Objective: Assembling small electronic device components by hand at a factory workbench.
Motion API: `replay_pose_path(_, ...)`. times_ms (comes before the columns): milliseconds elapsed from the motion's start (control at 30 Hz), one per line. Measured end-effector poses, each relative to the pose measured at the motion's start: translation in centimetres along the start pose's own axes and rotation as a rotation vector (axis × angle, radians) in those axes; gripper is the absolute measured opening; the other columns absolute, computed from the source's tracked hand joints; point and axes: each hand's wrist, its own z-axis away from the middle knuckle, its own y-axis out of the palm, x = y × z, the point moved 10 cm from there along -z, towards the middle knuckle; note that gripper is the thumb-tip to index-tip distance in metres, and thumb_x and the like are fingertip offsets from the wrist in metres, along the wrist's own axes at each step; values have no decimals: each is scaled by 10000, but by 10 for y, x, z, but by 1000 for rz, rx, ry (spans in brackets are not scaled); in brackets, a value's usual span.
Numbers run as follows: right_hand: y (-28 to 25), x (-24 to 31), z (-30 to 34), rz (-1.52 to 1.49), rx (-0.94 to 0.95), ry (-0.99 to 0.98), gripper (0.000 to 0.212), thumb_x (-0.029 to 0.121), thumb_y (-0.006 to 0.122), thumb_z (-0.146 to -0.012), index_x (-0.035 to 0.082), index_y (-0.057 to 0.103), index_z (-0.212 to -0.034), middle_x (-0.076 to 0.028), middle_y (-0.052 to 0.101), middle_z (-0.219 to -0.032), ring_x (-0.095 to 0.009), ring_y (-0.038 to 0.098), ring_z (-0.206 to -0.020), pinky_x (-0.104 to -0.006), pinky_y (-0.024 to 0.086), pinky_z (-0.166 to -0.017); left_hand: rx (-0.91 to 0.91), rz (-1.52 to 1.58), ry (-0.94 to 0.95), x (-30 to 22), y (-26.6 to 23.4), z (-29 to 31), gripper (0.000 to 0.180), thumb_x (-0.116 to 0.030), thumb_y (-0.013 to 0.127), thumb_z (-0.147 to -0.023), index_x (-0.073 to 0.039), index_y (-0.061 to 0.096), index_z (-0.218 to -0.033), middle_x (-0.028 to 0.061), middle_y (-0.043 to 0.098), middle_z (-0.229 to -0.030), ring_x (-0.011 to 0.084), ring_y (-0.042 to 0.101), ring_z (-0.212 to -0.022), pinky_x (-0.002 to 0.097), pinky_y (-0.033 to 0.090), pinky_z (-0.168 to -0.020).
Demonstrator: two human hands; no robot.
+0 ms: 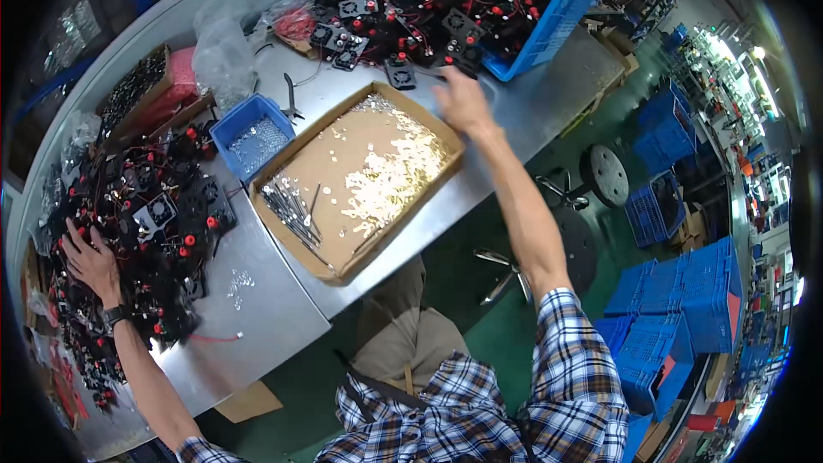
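Observation:
My left hand [91,267], with a dark band at its wrist, lies spread over a pile of small black cooling fans [159,213] with red and black wires and red fittings. Its fingers are apart. My right hand [464,105] reaches past the cardboard tray to the near edge of a second heap of fans [411,9]. Its fingertips are by a red-topped fitting, and a black fan [400,75] lies just left of them. Those fingers are too blurred to show whether they grip anything. The shallow cardboard tray [330,273] between my hands holds shiny small metal pieces and several long thin rods.
A blue bin [231,126] of tiny parts adjoins the tray, with pliers [291,99] behind it. Small clear pieces [240,287] lie on the metal bench. A blue crate [549,26] tilts at the far heap. Stools [604,176] and stacked blue crates [677,291] stand on the right.

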Motion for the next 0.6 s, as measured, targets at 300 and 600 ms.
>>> replay_pose_path(300, 16, -113, -21, 142, 3, 267, 531, 494, 601, -950, 84, 640, -1285, -260, 693, -1150, -445, 656, -1081, -469, 519, -912, -29, 235, 41, -7, 28, -53, 580, -336, 642, -967, -33, 490, -1437, 243, 553, -1386, 407, 487, -1326, 530, 384, -1096)
replay_pose_path(600, -2, -92, -13, -128, -266, 114, 458, 417, 564, -1013, -3, 669, -1162, -317, 687, -974, -495, 655, -942, -510, 510, -768, 506, 127, -279, 86, 101, -25, 857, -517, 576, -952, -238, 127, -1626, 207, 279, -1622, 400, 285, -1489, 647, 201, -1181)
